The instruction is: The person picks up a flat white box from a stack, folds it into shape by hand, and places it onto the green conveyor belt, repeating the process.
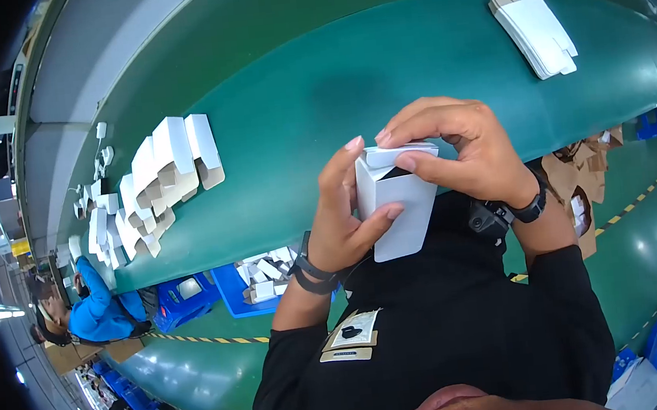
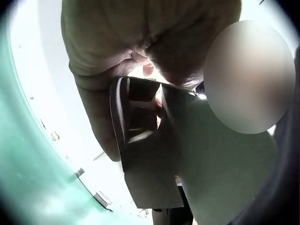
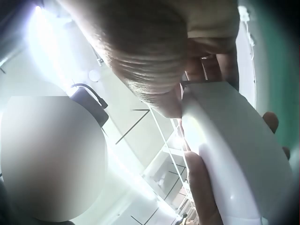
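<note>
A small white carton point(image 1: 403, 225) is held up between both hands in front of the dark shirt. My left hand point(image 1: 339, 218) grips its body, the thumb across the near face and the fingers along the left side. At the carton's upper end, my right hand point(image 1: 475, 151) pinches the end flap point(image 1: 402, 152) between thumb and fingers. A dark gap shows under that flap. In the left wrist view, the carton point(image 2: 154, 183) shows an opening by its flap. The right wrist view has the carton's smooth side point(image 3: 234, 140) below the right thumb point(image 3: 159, 101).
Several upright open white cartons point(image 1: 173, 153) stand on the green table point(image 1: 272, 108) at left. A stack of flat carton blanks point(image 1: 535, 31) lies at far right. Below the table edge is a blue bin point(image 1: 234, 293) of small boxes; a person in blue point(image 1: 97, 306) sits at left.
</note>
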Demonstrator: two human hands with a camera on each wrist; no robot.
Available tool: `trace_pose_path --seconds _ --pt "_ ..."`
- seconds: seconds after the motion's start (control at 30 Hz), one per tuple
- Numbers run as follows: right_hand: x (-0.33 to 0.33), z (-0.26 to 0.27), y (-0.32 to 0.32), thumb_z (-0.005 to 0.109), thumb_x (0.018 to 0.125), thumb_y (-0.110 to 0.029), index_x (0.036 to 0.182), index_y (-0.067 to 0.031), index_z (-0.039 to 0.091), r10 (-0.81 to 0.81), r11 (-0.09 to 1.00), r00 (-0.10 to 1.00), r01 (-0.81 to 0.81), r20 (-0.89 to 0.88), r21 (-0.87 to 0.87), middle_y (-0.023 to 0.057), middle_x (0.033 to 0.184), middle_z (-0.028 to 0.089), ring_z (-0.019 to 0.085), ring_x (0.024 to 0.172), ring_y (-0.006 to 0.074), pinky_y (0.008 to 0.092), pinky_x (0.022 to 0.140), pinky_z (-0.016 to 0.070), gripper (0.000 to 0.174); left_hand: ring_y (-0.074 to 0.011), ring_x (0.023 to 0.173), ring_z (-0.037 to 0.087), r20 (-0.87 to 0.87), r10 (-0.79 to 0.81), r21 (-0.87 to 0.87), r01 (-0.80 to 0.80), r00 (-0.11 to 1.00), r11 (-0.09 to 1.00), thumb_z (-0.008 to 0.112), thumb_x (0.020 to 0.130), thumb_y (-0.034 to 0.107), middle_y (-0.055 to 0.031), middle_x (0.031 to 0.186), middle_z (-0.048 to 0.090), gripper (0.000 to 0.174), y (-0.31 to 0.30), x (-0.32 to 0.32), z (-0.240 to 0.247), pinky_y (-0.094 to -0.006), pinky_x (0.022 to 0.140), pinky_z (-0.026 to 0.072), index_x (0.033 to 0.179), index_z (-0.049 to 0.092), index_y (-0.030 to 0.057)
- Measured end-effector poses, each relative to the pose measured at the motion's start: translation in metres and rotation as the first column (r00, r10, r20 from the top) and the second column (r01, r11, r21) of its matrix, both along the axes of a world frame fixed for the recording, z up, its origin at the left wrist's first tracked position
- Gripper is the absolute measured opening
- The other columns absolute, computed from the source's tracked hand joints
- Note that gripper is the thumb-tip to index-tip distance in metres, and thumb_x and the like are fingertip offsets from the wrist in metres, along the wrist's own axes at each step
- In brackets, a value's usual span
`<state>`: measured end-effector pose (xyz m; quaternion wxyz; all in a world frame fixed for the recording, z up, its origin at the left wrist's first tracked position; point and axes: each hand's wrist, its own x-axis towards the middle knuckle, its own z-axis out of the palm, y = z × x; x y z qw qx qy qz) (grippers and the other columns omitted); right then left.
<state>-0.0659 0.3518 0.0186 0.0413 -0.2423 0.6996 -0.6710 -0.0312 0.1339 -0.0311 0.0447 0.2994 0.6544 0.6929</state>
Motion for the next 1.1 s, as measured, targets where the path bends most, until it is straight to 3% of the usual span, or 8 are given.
trace_pose_path --seconds 0.4,0.53,0.67,0.7,0.77,0.97,1.07,1.1 --pt "0.005 -0.007 -0.004 0.071 0.088 -0.014 0.117 -0.0062 0.072 0.135 0.98 0.953 -0.088 -0.271 0.178 0.0187 0.126 0.066 0.062 0.119 0.0346 0.0429 0.101 0.0485 0.031 -0.0201 0.114 0.055 0.227 -0.129 0.282 0.062 0.965 0.957 0.059 0.098 0.01 -0.0151 0.126 0.053 0.047 -0.015 0.0 0.002 -0.0366 0.096 0.0456 0.139 0.036 0.0082" --pt "-0.006 -0.011 -0.002 0.071 0.088 -0.018 0.13 -0.0079 0.065 0.182 0.917 0.932 -0.045 -0.314 0.397 0.0186 0.141 0.057 0.051 0.133 0.0363 0.0447 0.111 0.0392 0.044 -0.0148 0.107 0.053 0.083 0.282 -0.02 -0.281 0.956 0.959 0.055 0.099 0.01 -0.0102 0.121 0.052 0.04 -0.038 0.012 0.001 -0.0329 0.093 0.0451 0.136 0.04 0.0086" --pt "-0.056 -0.037 0.094 0.068 0.093 -0.031 0.139 -0.0046 0.056 -0.213 0.372 0.715 0.689 -0.665 0.622 0.0194 0.147 0.051 0.043 0.138 0.0386 0.0451 0.114 0.033 0.054 -0.0161 0.104 0.053 0.144 0.908 -0.088 -0.908 0.395 0.409 0.05 0.101 0.013 -0.0095 0.12 0.052 0.036 -0.129 0.039 -0.001 -0.0314 0.092 0.0453 0.136 0.041 0.009" --pt "-0.065 -0.042 0.135 0.071 0.091 -0.034 0.141 -0.0053 0.054 -0.26 0.087 0.702 0.7 -0.662 0.708 0.0206 0.146 0.05 0.047 0.134 0.0401 0.0454 0.11 0.0382 0.061 -0.0177 0.105 0.054 0.181 0.947 -0.021 -0.962 0.265 0.273 0.05 0.102 0.015 -0.0103 0.121 0.052 0.036 -0.157 0.051 -0.005 -0.0319 0.093 0.0455 0.136 0.041 0.009" --pt "-0.08 -0.093 0.211 0.071 0.09 -0.035 0.142 -0.008 0.052 -0.273 -0.082 0.65 0.719 -0.709 0.69 0.023 0.14 0.054 0.049 0.132 0.0412 0.0466 0.107 0.0413 0.061 -0.0192 0.105 0.055 0.226 0.969 0.041 -0.994 0.105 0.098 0.051 0.102 0.017 -0.011 0.123 0.053 0.036 -0.207 0.076 -0.016 -0.0324 0.093 0.0458 0.136 0.041 0.009" --pt "-0.094 -0.102 0.253 0.064 0.094 -0.047 0.148 -0.0115 0.047 -0.412 0.167 0.809 0.521 -0.42 0.837 0.0163 0.149 0.049 0.044 0.137 0.0429 0.0437 0.111 0.0376 0.067 -0.0209 0.112 0.054 0.124 0.922 -0.179 -0.922 -0.367 -0.343 0.057 0.101 0.016 -0.0136 0.123 0.054 0.042 -0.309 0.137 -0.098 -0.0345 0.1 0.0427 0.137 0.039 0.0049" --pt "-0.101 -0.101 0.278 0.061 0.094 -0.052 0.149 -0.0076 0.045 -0.357 -0.125 0.617 0.712 -0.701 0.691 0.0186 0.151 0.046 0.04 0.141 0.0403 0.0417 0.115 0.0318 0.072 -0.0216 0.113 0.053 -0.09 0.924 -0.168 -0.909 -0.371 -0.381 0.058 0.1 0.014 -0.0128 0.123 0.054 0.041 -0.315 0.128 -0.098 -0.0342 0.101 0.0411 0.135 0.041 0.0035" --pt "-0.112 -0.114 0.297 0.063 0.093 -0.054 0.146 -0.0038 0.047 -0.474 0.033 0.626 0.715 -0.619 0.698 0.0226 0.148 0.047 0.044 0.138 0.0402 0.0419 0.113 0.034 0.075 -0.022 0.114 0.052 -0.192 0.913 -0.157 -0.907 -0.36 -0.39 0.058 0.099 0.014 -0.0124 0.123 0.054 0.04 -0.31 0.119 -0.102 -0.0341 0.102 0.0403 0.135 0.042 0.0028"
